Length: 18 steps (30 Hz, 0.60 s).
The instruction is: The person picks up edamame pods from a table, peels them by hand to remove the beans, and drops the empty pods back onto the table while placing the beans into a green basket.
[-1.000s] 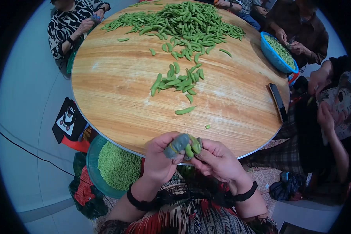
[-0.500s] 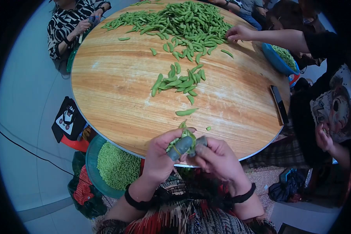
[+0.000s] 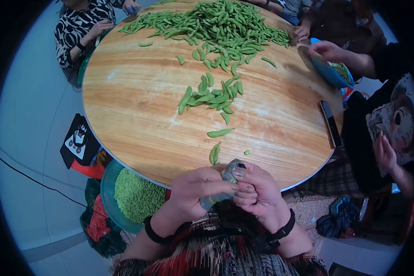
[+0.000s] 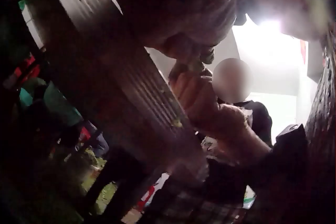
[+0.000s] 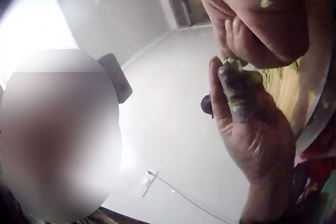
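My left hand [image 3: 193, 191] and right hand [image 3: 258, 191] meet at the table's near edge, fingers curled together around a green soybean pod, mostly hidden; a pale green bit [image 5: 232, 62] shows between the fingertips in the right wrist view. A grey cover with a yellow band [image 3: 212, 201] sleeves the left thumb, and another grey cover [image 3: 230, 170] shows at the right hand's fingertips. Just beyond the hands lies a split pod [image 3: 215, 153]. Past it are a single pod [image 3: 221, 133], a loose bean [image 3: 247, 152] and a small cluster of pods [image 3: 211, 97].
A large pile of pods [image 3: 225, 27] covers the far part of the round wooden table [image 3: 138, 119]. Shelled beans fill a green basket [image 3: 108, 193] at lower left and a blue basin [image 3: 324, 71] at right. A phone [image 3: 330, 123] lies near the right edge. Other people sit around.
The split pod has left my left hand and now lies on the table. My hands have closed together. At right, another person's arm reached to the pile and drew back.
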### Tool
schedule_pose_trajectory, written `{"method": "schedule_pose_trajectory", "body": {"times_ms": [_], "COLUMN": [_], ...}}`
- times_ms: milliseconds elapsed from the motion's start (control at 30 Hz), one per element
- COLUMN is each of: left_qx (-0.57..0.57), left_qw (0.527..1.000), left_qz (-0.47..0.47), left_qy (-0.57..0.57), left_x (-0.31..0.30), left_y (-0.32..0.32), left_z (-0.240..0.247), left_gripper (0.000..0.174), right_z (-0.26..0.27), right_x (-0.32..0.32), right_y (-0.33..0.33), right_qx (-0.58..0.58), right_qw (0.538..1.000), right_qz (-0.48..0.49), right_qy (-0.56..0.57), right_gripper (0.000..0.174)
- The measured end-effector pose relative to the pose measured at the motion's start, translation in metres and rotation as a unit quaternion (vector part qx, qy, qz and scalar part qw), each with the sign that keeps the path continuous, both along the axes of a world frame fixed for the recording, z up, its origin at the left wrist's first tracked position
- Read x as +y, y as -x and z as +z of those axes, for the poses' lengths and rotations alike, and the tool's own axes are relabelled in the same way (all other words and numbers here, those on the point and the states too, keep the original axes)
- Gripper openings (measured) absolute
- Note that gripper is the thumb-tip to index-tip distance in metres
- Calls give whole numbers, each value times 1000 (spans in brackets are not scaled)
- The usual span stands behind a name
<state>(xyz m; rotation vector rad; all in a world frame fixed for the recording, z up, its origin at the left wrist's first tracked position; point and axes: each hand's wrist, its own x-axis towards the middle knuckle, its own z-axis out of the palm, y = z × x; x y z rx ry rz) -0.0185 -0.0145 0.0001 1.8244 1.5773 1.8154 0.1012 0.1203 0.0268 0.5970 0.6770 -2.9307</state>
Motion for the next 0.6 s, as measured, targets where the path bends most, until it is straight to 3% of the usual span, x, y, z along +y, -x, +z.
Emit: {"method": "schedule_pose_trajectory", "body": {"times_ms": [67, 133, 167, 200, 233, 267, 300, 333, 367, 400, 433, 467, 500, 533, 567, 600], "left_qx": [-31, -321, -323, -338, -351, -361, -518, -451, -473, -458, -406, -350, -351, -71, 215, 213], "left_qw": [999, 942, 941, 938, 928, 906, 832, 854, 838, 850, 851, 837, 835, 815, 712, 710], "left_qz": [3, -67, -64, 12, 90, 192, 200, 255, 273, 249, 280, 304, 308, 388, 427, 428], "left_qy": [-12, 76, 75, 79, 85, 110, 10, 39, 23, 69, 181, 291, 292, 424, 515, 518], "left_x": [-1, -7, -11, -18, -27, -43, -58, -84, -105, -135, -154, -169, -184, -198, -206, -202], "left_y": [-4, -12, -13, -11, -7, 3, 13, 30, 45, 60, 69, 74, 78, 79, 79, 78], "left_z": [2, 4, 7, 10, 11, 5, 9, 0, -8, -16, -23, -30, -45, -63, -72, -65], "left_gripper": [36, 22, 22, 22, 21, 22, 19, 14, 14, 16, 19, 21, 21, 24, 27, 27], "right_z": [-4, 0, 6, 12, 19, 33, 31, 27, 30, 34, 25, 19, 14, 12, 15, 16], "right_x": [-3, -4, -3, 0, 14, 32, 34, 34, 34, 38, 42, 46, 49, 50, 48, 46], "right_y": [5, 8, 9, 11, 9, 11, 13, 17, 26, 38, 49, 57, 64, 68, 69, 69], "right_qx": [45, 38, 26, 15, 67, 138, 128, 116, 64, 11, 38, 41, 11, -18, -10, -7], "right_qw": [997, 997, 998, 984, 934, 842, 798, 740, 654, 550, 497, 499, 435, 366, 350, 350], "right_qz": [-13, -29, -10, 11, 142, 288, 231, 169, 136, 95, 33, 36, 77, 117, 123, 125], "right_qy": [54, 52, -63, -176, -322, -434, -542, -640, -741, -829, -867, -865, -897, -923, -929, -928], "right_gripper": [10, 10, 11, 13, 16, 18, 18, 17, 18, 19, 17, 17, 16, 14, 13, 13]}}
